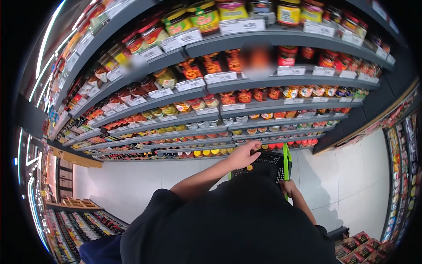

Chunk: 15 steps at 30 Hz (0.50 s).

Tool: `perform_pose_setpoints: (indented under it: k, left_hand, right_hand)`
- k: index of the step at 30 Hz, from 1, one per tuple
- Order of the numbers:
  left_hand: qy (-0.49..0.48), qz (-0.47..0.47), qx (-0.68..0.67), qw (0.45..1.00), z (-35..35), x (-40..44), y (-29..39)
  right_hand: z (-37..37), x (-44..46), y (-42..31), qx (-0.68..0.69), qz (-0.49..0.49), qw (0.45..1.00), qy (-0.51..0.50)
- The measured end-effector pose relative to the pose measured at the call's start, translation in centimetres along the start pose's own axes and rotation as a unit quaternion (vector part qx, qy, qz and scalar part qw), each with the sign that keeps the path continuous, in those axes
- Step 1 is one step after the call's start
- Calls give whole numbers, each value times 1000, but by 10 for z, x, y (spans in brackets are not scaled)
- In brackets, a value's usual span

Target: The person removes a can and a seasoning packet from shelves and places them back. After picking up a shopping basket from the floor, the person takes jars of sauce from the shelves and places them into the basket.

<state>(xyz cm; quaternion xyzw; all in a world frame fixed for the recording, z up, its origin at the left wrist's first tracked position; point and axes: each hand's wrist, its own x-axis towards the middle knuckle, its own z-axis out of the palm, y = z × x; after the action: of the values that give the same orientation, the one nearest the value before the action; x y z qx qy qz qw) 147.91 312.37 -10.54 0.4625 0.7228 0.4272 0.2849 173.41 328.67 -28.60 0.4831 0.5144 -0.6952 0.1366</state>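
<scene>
A black shopping basket (268, 163) with a bright green handle (286, 160) is in front of my body. My left hand (245, 155) hovers over the basket's far left part, its thumb apart from the loosely curled fingers; nothing shows between them. At the basket's right side, my right hand (289, 188) is closed around the near end of the green handle. A small round item with an orange-yellow top (249, 167) lies inside the basket. My torso hides the basket's near part.
A long grey shelf unit (246, 38) with jars and price labels curves across the front. Pale floor tiles (127, 180) lie below it. More stocked shelves (395, 176) stand at the right, and bottles fill a rack (83, 226) at the lower left. Red-and-black packages (362, 246) are at the lower right.
</scene>
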Motion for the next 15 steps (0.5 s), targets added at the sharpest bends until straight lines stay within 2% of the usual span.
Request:
perform_pose_setpoints:
  k: [4,7,8,10,11,13,15]
  left_hand:
    - [23,28,-12,999,-50,-4,-2]
    - [123,34,37,991,-99,-13,-2]
    - [121,31,32,992,-118,-17,-1]
    - [223,38,100,969,-159,-23,1]
    - [219,36,98,970,-175,-25,0]
    - [329,86,83,937,-201,-27,-3]
    - [337,91,103,931,-226,-29,-9]
  right_hand:
    - [22,4,-6,7,-2,1000,29]
    - [38,13,-11,-11,13,999,39]
    - [45,17,-8,-13,20,999,45]
    - [55,30,-2,-15,35,997,61]
    - [60,37,3,-34,40,996,76]
    - [74,48,17,-89,50,986,132]
    - [82,48,27,-129,48,978,160]
